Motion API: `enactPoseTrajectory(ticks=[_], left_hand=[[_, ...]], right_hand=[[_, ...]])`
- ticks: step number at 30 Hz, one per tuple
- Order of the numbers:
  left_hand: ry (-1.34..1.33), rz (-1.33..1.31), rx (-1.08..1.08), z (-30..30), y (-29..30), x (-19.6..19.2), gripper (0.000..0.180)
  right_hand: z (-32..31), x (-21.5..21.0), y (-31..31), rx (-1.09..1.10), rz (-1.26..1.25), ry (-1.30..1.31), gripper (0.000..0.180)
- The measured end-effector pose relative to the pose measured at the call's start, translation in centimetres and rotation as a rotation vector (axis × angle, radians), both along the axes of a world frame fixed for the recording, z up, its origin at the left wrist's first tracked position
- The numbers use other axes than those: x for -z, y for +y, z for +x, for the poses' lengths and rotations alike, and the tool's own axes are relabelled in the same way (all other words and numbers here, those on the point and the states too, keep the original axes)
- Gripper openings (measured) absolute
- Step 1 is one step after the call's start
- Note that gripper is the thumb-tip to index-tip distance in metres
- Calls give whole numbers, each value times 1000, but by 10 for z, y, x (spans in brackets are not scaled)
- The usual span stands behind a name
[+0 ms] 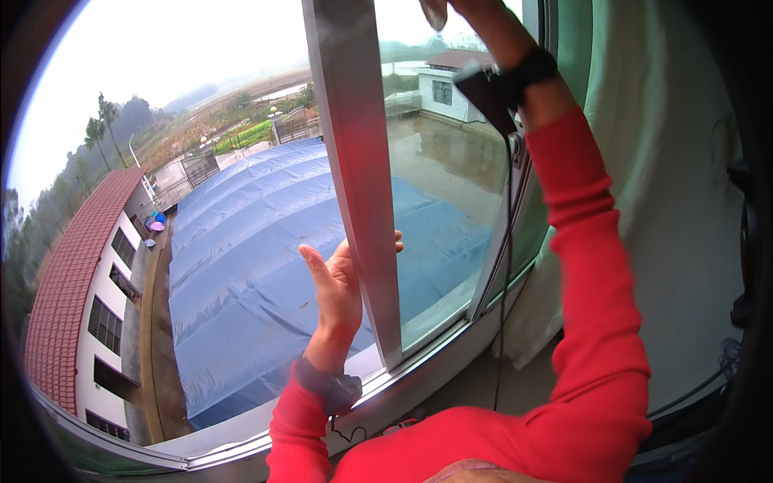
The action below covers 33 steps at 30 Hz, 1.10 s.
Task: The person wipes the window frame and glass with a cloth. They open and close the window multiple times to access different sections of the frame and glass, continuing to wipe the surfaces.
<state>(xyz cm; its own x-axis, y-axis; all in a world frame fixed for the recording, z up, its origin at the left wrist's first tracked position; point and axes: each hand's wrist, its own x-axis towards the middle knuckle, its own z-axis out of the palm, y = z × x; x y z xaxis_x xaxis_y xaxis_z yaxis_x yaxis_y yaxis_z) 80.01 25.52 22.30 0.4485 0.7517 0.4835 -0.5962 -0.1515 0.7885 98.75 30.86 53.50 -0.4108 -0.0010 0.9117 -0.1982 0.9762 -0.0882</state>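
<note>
Here, left hand (342, 278) on window frame (354, 161)

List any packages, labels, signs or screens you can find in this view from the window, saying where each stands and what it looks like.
None: no package, label, sign or screen shows here.
What does show: the left hand gripping the grey window frame, the right hand raised at the top edge, and a blue sheeted roof outside.

Open air lies at nine o'clock of the upright silver aluminium window frame (354, 169). At three o'clock the clear glass pane (439, 193) and the pale green curtain (644, 161) block passage.
</note>
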Motion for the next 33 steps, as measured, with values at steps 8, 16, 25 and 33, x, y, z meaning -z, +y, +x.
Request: enactPoseTrajectory(ticks=[8, 16, 25, 33], left_hand=[[-7, -58, -95, 9, 0, -1, 104], [-62, -107, -113, 10, 2, 5, 95], [-36, -44, -169, 14, -3, 1, 92], [13, -104, -161, 13, -9, -4, 92]], right_hand=[[20, 220, -47, 816, 421, 142, 19], [45, 310, -65, 738, 340, -192, 40], [13, -40, -7, 565, 701, 59, 62], [50, -152, -16, 626, 227, 74, 59]])
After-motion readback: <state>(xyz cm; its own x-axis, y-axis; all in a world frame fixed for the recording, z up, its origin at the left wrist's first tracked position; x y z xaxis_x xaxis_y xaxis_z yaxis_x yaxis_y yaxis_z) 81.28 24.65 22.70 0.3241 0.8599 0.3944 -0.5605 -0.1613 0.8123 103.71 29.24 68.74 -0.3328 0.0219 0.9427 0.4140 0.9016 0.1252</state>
